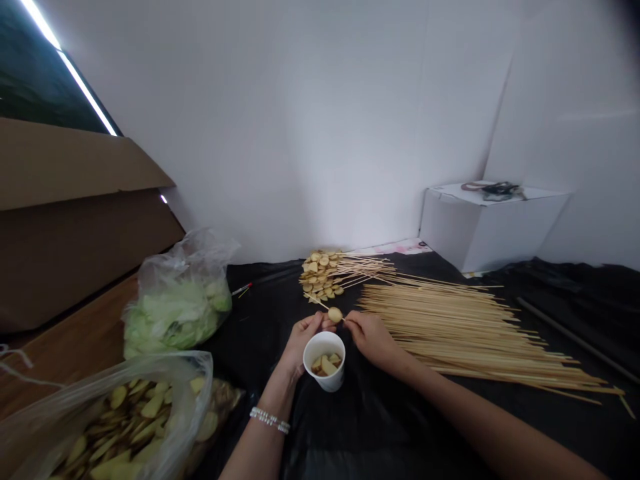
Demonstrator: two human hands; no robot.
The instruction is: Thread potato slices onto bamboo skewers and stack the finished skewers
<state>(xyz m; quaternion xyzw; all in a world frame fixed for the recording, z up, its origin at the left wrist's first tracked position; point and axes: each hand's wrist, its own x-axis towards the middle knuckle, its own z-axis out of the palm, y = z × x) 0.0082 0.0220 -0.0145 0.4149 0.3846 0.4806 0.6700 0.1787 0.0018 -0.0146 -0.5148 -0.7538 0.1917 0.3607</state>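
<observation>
A thin wooden skewer [320, 303] slants above the white paper cup [311, 347], with a pale potato slice [335, 315] on it. My left hand [306, 333] has its fingers closed at the slice's left side, partly hidden behind the cup rim. On the other side, my right hand [367, 333] pinches the skewer close to the slice. Cut potato pieces [327, 365] lie inside the cup. Just beyond my hands is a pile of skewered potato slices [323, 273], their bare sticks pointing right.
Many loose bamboo skewers [460, 327] spread across the black sheet [320, 440] at right. An open plastic bag of potato slices [125, 420] stands front left, a bag of pale green vegetable [180, 307] behind it. A red-tipped pen [243, 289] lies nearby; a white box [490, 227] stands back right.
</observation>
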